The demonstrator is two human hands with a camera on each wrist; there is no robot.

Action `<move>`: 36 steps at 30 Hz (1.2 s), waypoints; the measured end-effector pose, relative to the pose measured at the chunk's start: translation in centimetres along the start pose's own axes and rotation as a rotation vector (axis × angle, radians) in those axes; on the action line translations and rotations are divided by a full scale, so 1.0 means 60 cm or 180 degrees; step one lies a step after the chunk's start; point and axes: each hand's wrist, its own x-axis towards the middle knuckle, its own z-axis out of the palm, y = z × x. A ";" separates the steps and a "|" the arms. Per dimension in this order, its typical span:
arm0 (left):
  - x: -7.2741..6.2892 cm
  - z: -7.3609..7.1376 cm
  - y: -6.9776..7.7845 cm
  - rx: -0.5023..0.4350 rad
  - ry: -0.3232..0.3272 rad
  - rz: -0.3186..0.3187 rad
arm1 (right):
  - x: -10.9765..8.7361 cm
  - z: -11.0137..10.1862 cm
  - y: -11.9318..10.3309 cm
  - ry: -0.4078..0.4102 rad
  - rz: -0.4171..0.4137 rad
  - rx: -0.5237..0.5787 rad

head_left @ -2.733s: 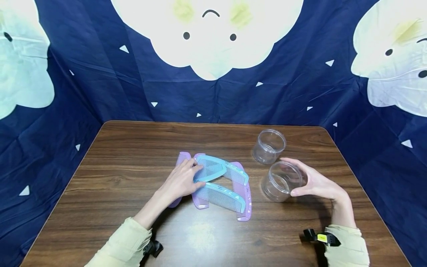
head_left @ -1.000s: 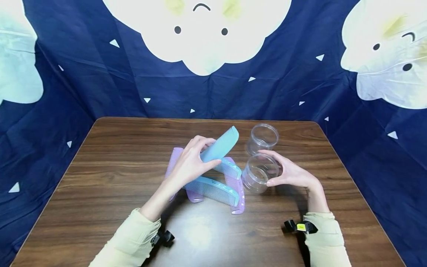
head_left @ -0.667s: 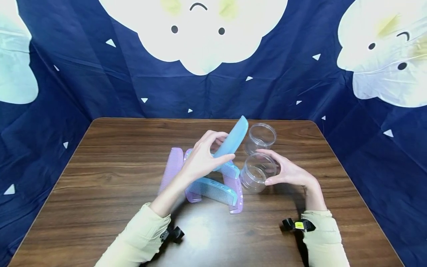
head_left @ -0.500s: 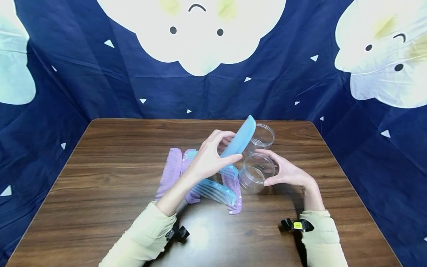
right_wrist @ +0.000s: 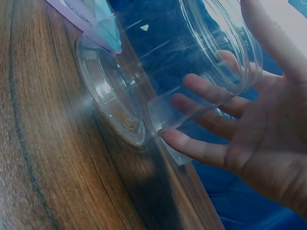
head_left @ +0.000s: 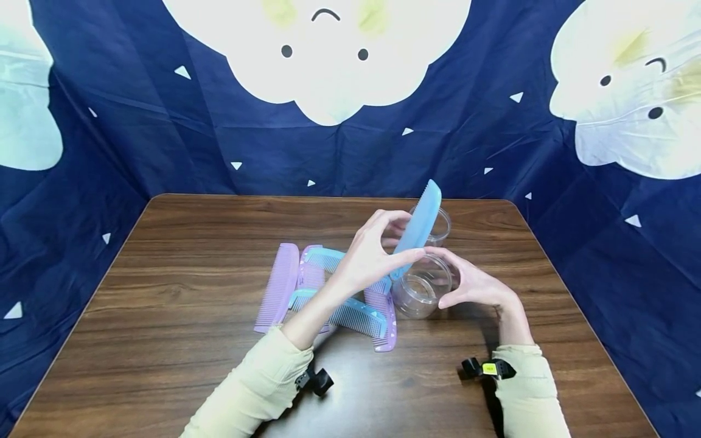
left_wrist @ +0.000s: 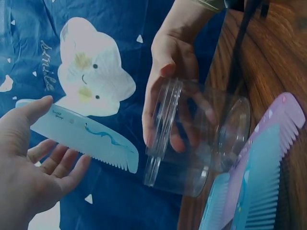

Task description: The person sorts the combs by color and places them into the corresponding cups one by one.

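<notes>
My left hand pinches a light-blue comb between thumb and fingers. The comb slants upward, its lower end overlapping the near clear plastic jar's mouth in the head view. In the left wrist view, the comb's free end points at the mouth of that jar. My right hand grips the same jar from its right side, thumb and fingers curved round the wall near the rim. The jar stands upright on the table without a lid, and nothing shows inside it. Its base is plain in the right wrist view.
Several purple and blue combs lie left of the jar: a purple comb farthest left, a blue comb across others. Behind the near jar stands a second clear jar, partly hidden by the held comb. A dark-blue cloth surrounds the wooden table.
My left hand has lifted a blue comb off the pile and carried it rightward to the near jar. Earlier, my right hand shifted that jar left, close to the combs; it then stays put.
</notes>
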 end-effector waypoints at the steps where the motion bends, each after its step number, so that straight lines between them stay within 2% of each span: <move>1: 0.001 0.003 0.001 -0.0047 -0.0008 -0.0007 | -0.001 0.000 0.000 0.0024 0.0026 -0.0051; 4: 0.003 0.012 0.003 -0.0134 -0.0031 -0.0021 | -0.003 0.000 0.002 0.0023 0.0042 -0.0064; 8: 0.006 0.026 0.005 -0.0161 -0.0045 -0.0021 | -0.003 0.004 0.003 -0.0036 0.0067 0.0162; 12: 0.008 0.039 0.002 -0.0035 -0.0096 -0.0008 | -0.003 0.006 0.002 -0.0029 0.0109 0.0328; 16: 0.007 0.052 -0.006 0.0387 -0.0132 0.0063 | -0.003 0.008 0.000 0.0014 0.0153 0.0362; 21: 0.001 0.069 -0.020 0.0938 -0.0163 0.0120 | -0.005 0.008 -0.001 0.0158 0.0327 0.0125; 30: -0.001 0.095 -0.027 0.1610 -0.0294 0.0155 | -0.009 0.005 0.007 0.0187 0.0475 0.0080; 36: -0.001 0.107 -0.035 0.2008 -0.0349 0.0227 | -0.010 0.005 0.009 0.0205 0.0447 0.0008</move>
